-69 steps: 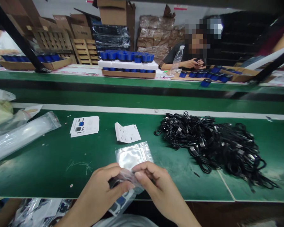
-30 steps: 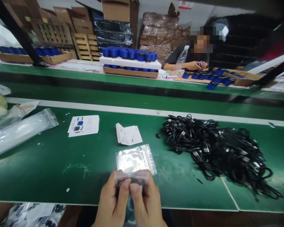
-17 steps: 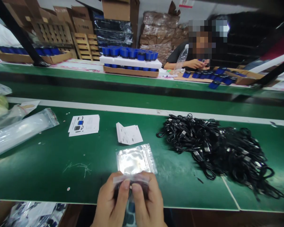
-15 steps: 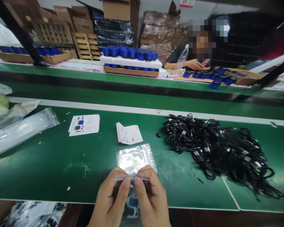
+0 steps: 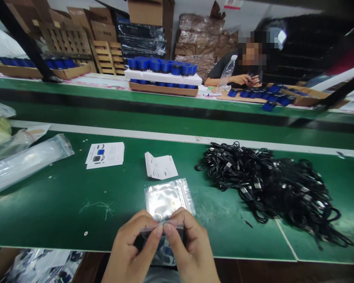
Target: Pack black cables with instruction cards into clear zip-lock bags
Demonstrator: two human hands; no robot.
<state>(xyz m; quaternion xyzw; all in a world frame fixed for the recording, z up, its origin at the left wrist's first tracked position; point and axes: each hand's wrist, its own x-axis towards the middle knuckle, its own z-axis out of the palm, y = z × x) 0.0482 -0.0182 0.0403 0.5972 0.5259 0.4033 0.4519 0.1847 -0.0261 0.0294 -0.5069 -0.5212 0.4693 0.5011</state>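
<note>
Side by side at the table's near edge, my left hand (image 5: 137,243) and my right hand (image 5: 188,243) both pinch the top edge of a clear plastic zip bag (image 5: 163,253). Thumbs and forefingers nearly meet at its middle. Inside the bag is something printed or dark, mostly hidden by my hands. Just beyond my fingertips lies a stack of clear zip bags (image 5: 168,196), flat on the table. Behind that stack sit folded white leaflets (image 5: 162,166), one partly opened. A pile of leaflets with printed pictures (image 5: 105,154) lies farther left.
Coiled black USB cables (image 5: 253,177) form a large heap at right. A long roll of clear plastic bags (image 5: 29,161) lies at left. Filled bags (image 5: 44,265) lie below the table edge. Across the green table (image 5: 61,220), a person (image 5: 238,76) handles something near blue items (image 5: 262,93).
My hands have shifted slightly, still pinching the bag's top edge, with the left hand a little farther left. Across the table, the person's hands have moved slightly.
</note>
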